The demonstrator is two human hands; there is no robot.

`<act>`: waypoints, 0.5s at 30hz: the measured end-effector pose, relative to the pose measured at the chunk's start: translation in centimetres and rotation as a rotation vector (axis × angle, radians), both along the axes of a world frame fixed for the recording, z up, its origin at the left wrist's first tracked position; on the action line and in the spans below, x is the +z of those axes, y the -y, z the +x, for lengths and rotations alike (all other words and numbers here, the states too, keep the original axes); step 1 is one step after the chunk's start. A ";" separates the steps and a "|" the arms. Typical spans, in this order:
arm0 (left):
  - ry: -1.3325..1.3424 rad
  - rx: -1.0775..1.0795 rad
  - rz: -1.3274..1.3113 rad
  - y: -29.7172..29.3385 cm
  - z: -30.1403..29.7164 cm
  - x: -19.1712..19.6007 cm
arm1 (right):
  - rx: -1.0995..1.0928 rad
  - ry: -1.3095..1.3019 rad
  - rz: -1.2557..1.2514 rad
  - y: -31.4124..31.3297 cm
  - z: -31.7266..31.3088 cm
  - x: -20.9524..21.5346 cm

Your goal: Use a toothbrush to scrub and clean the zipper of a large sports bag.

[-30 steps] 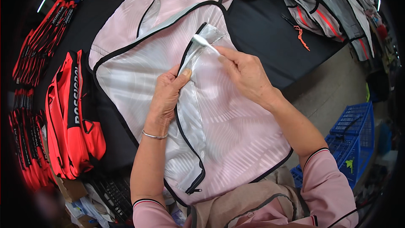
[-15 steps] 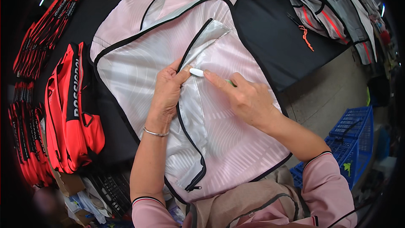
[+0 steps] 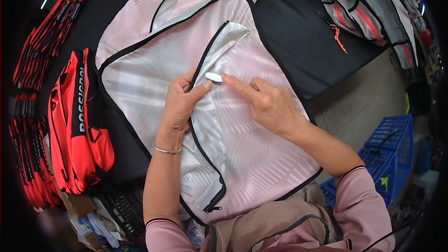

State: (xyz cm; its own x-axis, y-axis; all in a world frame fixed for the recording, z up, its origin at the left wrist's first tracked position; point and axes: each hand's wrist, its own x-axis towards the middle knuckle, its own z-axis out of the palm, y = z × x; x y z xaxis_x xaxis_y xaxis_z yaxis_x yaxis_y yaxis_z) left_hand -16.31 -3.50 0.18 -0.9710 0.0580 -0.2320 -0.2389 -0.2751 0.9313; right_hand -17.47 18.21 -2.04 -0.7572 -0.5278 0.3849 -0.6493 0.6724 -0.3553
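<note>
A large pale pink and white bag cover with black piping lies flat on the dark table. An open black-edged slit runs down its middle. My left hand presses on the fabric beside the slit, thumb against a small white oblong piece. My right hand lies on the fabric to the right, its index finger touching the same white piece. A black zipper pull hangs at the slit's lower end.
Red and black bags are stacked at the left, with more red ones behind. Grey and red striped bags lie at the top right. An orange-tipped tool rests on the table. A blue crate stands on the floor at the right.
Both hands have come down from lifting the slit's flap. The flap now lies flatter, and my right index finger and left thumb meet on the white piece.
</note>
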 end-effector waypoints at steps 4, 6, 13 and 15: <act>-0.021 0.023 -0.152 -1.3 0.3 0.7 | -0.026 0.020 -0.045 0.3 -1.1 -0.7; 0.071 0.053 -0.195 -1.4 0.0 0.9 | -0.072 0.007 -0.068 0.3 -1.5 -1.0; 0.100 0.109 -0.127 -0.6 -0.1 -0.2 | 0.017 0.051 -0.028 -0.2 0.2 0.4; 0.095 0.125 -0.140 -0.8 -0.2 -0.4 | 0.024 0.060 0.009 -0.5 0.2 0.3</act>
